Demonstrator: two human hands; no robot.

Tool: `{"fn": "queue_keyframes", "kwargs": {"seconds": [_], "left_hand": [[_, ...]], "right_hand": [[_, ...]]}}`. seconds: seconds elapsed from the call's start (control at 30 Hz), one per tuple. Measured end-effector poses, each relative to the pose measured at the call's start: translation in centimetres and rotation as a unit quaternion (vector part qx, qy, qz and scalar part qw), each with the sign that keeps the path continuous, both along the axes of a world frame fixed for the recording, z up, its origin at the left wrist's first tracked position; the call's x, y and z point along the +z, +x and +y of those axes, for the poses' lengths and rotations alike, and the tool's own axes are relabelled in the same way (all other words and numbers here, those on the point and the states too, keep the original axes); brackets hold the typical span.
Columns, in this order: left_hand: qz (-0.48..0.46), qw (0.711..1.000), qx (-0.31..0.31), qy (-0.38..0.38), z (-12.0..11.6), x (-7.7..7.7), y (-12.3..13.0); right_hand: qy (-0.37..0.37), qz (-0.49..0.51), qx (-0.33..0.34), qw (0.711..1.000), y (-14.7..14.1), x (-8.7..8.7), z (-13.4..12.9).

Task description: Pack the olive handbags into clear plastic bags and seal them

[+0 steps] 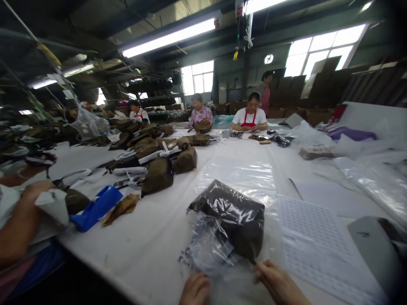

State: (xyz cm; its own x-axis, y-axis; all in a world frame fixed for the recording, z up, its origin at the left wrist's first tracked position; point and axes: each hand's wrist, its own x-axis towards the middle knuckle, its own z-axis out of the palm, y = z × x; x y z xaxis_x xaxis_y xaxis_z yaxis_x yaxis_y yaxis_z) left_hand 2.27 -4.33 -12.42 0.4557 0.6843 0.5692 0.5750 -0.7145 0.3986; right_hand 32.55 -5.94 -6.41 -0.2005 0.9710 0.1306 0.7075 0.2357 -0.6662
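Note:
A dark olive fabric bag (pixel 238 212) lies on the white table in front of me, inside a clear plastic bag (pixel 210 248) whose loose, crumpled end points toward me. My left hand (pixel 195 289) is at the near left edge of the plastic, fingers curled onto it; its lower part is cut off by the frame. At the near right side, my right hand (pixel 276 277) pinches the plastic close to the lower corner of the olive bag. Beneath and beyond lie flat clear plastic bags (pixel 238 169).
At left, a co-worker's arm (pixel 19 224) reaches in near a blue object (pixel 97 207) and brown paper (pixel 122 209). Several olive bags (pixel 159 176) are heaped left of centre. Label sheets (pixel 311 228) and a grey device (pixel 375 250) sit at right. People work across the table.

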Motion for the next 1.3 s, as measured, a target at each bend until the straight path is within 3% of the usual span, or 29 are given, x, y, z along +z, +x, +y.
{"fn": "queue_keyframes", "kwargs": {"seconds": [0.07, 0.13, 0.23, 0.37, 0.5, 0.6, 0.67, 0.73, 0.8, 0.87, 0.9, 0.97, 1.13, 1.3], "left_hand": [[-0.057, 0.996, -0.017, -0.061, -0.1, 2.2, -0.6], [-0.111, 0.984, 0.001, -0.142, -0.5, 3.4, -1.2], [-0.163, 0.962, 0.051, -0.215, -1.2, 3.4, -1.6], [-0.202, 0.943, 0.147, -0.220, -1.3, 2.6, -1.5], [-0.202, 0.919, 0.232, -0.246, -1.1, 3.2, -2.4], [-0.147, 0.892, 0.229, -0.360, -1.5, 3.7, -4.5], [-0.123, 0.880, 0.239, -0.392, -2.1, 4.1, -6.0], [-0.137, 0.896, 0.291, -0.306, -2.5, 5.1, -6.6], [-0.130, 0.939, 0.274, -0.160, -2.6, 6.6, -5.8], [-0.042, 0.987, 0.142, -0.069, -2.1, 7.6, -3.7], [0.018, 0.996, 0.065, -0.053, -1.7, 7.8, -2.4], [0.114, 0.993, -0.013, -0.040, -0.7, 7.1, -0.1], [0.161, 0.984, 0.030, -0.067, 1.1, 3.1, 1.8], [0.146, 0.985, 0.032, -0.088, 1.1, 2.5, 1.3]], "right_hand": [[0.009, 0.007, 0.019, 1.000, 0.3, 0.2, -1.1], [0.056, 0.025, 0.042, 0.997, 0.8, -0.3, -2.3], [0.130, 0.061, 0.030, 0.989, 0.7, -1.8, -3.3], [0.176, 0.106, -0.066, 0.977, -1.6, -2.7, -2.8], [0.145, 0.067, -0.168, 0.973, -4.8, -1.6, -2.6], [0.073, -0.005, -0.158, 0.985, -6.7, -1.7, -3.5], [0.049, -0.059, -0.149, 0.986, -7.3, -2.6, -4.4], [0.045, -0.097, -0.151, 0.983, -7.6, -3.5, -5.1], [0.041, -0.111, -0.157, 0.980, -7.7, -3.9, -5.4], [0.034, -0.116, -0.163, 0.979, -7.7, -3.6, -5.5], [0.031, -0.117, -0.164, 0.979, -7.7, -3.3, -5.5], [0.022, -0.112, -0.163, 0.980, -7.7, -2.5, -5.4], [-0.022, -0.015, -0.166, 0.986, -7.1, -1.6, -5.4], [-0.062, 0.128, -0.250, 0.958, -3.5, -2.7, -6.5]]}}
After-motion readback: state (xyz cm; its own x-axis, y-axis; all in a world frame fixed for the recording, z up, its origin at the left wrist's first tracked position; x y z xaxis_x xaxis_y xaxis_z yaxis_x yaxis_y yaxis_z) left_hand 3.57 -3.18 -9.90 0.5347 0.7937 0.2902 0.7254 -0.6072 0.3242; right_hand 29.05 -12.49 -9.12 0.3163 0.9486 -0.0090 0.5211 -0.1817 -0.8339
